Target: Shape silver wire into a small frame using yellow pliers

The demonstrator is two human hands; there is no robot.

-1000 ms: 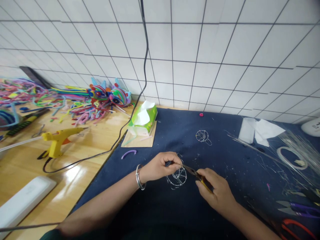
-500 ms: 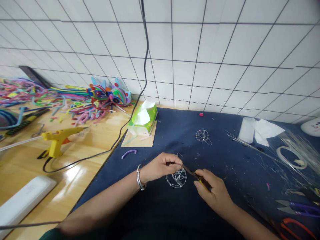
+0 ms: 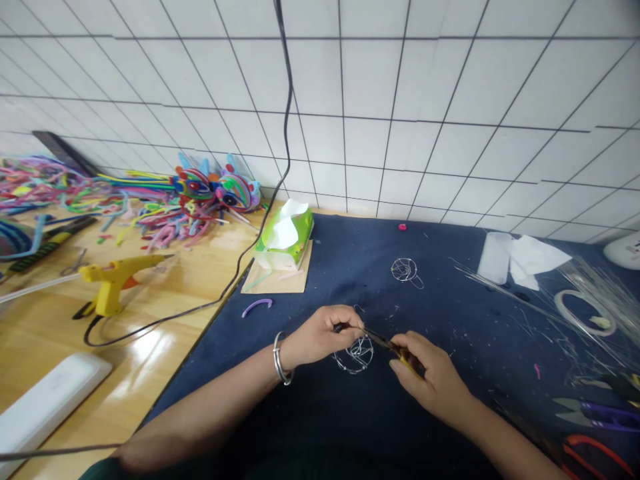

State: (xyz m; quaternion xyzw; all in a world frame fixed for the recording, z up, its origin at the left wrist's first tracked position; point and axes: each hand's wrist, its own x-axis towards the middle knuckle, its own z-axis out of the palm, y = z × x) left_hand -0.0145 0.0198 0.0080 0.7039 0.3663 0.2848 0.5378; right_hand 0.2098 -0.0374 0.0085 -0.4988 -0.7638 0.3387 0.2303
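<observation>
My left hand [image 3: 323, 333], with a silver bangle at the wrist, pinches a thin wire at its fingertips. Just below those fingers is a round silver wire frame [image 3: 353, 363] with curls inside, partly covered by the hand. My right hand [image 3: 433, 377] is wrapped round the yellow-and-dark handles of pliers [image 3: 375, 337]. Their long jaws reach to my left fingertips; whether they grip the wire is too small to tell. A second, smaller wire ring [image 3: 404, 269] lies farther back on the dark blue cloth [image 3: 310, 413].
Left, on the wooden table, are a yellow glue gun [image 3: 113, 283], a white box-like bar [image 3: 55, 407] and colourful pipe cleaners [image 3: 170, 223]. A green tissue pack [image 3: 285, 233] sits behind my hands. To the right lie loose wires [image 3: 607, 303], purple snips [image 3: 597, 415] and red-handled scissors [image 3: 595, 453].
My right hand and the pliers have shifted very slightly right. My left hand stays in nearly the same place, and the view has moved a little.
</observation>
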